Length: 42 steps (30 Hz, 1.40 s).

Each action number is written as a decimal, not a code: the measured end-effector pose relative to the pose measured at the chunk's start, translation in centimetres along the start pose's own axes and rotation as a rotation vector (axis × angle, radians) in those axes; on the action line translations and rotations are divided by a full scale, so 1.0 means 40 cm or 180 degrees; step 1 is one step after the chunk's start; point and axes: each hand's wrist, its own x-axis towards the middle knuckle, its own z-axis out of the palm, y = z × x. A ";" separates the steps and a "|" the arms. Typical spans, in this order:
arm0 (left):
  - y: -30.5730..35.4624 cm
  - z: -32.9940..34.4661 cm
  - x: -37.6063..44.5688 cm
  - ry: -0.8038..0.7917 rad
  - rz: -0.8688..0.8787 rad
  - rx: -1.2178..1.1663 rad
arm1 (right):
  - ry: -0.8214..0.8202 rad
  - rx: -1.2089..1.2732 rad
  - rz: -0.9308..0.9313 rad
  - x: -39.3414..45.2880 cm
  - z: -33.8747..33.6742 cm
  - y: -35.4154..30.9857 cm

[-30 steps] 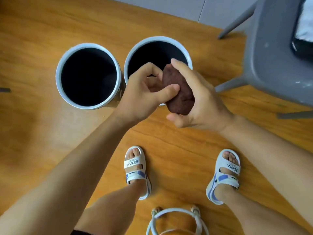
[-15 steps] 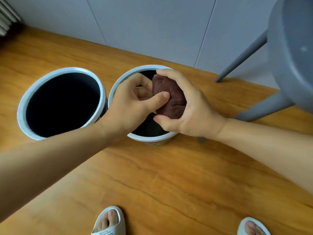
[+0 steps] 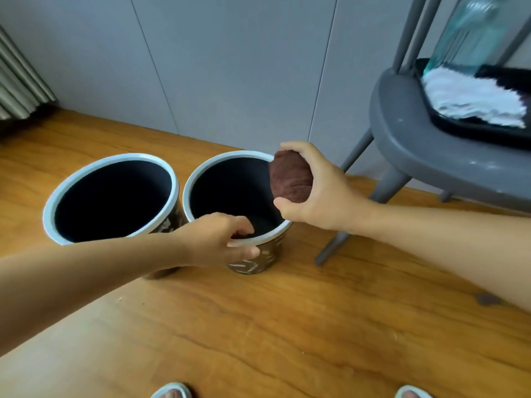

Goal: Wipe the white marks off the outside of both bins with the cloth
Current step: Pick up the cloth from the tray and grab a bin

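Gripped near rim of right bin (image 3: 253, 261) with left hand (image 3: 221, 239), fingers inside, thumb outside. Held balled brown cloth (image 3: 290, 180) in right hand (image 3: 319, 191) above that bin's rim at 2 o'clock. Stood left bin (image 3: 54, 202) just beside at 9 o'clock, on wooden floor (image 3: 287, 326); white marks on both.

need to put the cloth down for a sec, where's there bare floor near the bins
Bare wood floor lies in front of the right bin, between it and the sandals. Another bare strip runs behind the left bin, up to the wall. It is crowded between the two bins, which nearly touch, and to the right, where the chair legs stand.
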 end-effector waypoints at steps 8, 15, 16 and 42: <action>0.030 0.067 0.047 -0.0367 0.0009 0.1099 | 0.0156 -0.0243 0.0118 -0.116 -0.118 -0.101; 0.077 0.047 0.018 0.0411 -0.0372 0.1551 | 0.0285 -0.0282 0.0128 -0.215 -0.209 -0.164; 0.085 0.026 0.010 0.0540 -0.0469 0.1439 | 0.0302 -0.0284 0.0139 -0.232 -0.222 -0.175; 0.930 -0.764 -0.229 0.2084 0.1373 0.1172 | 0.2626 -0.0427 0.0005 -0.520 -0.845 -0.541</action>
